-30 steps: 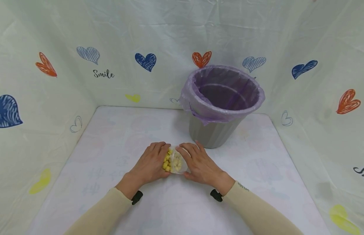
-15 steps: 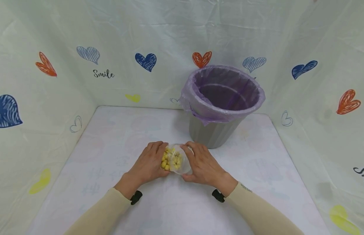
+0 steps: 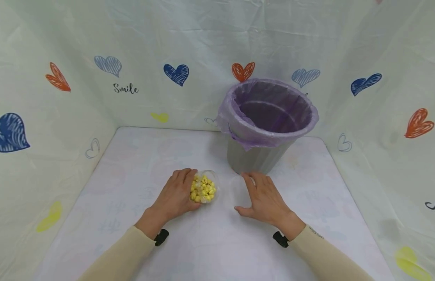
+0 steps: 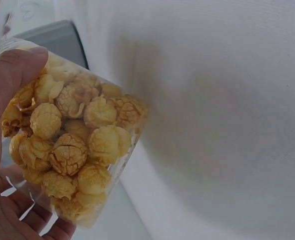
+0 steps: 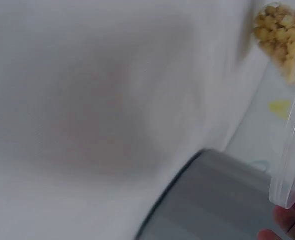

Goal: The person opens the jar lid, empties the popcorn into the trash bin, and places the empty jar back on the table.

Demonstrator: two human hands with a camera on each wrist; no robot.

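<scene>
My left hand (image 3: 173, 195) grips a clear plastic jar (image 3: 216, 188) of yellow popcorn (image 3: 206, 189). The jar's mouth is uncovered and tilted toward the head camera. In the left wrist view the thumb lies across the jar's side, with fingers wrapped behind the popcorn (image 4: 70, 150). To the right and apart from the jar, my right hand (image 3: 268, 201) holds a clear round lid, very faint in the head view. The right wrist view shows the lid (image 5: 289, 150) edge-on against the fingers (image 5: 290, 220); the thumb there is out of frame.
A grey trash bin (image 3: 250, 158) lined with a purple bag (image 3: 235, 130) stands behind the right hand, close to its fingers. The table (image 3: 143, 156) has a white cover. A heart-patterned curtain (image 3: 203, 39) surrounds it on three sides.
The lid has come off the jar. My right hand has moved right with it, away from the left hand. The jar has tipped more upright, its open mouth now showing.
</scene>
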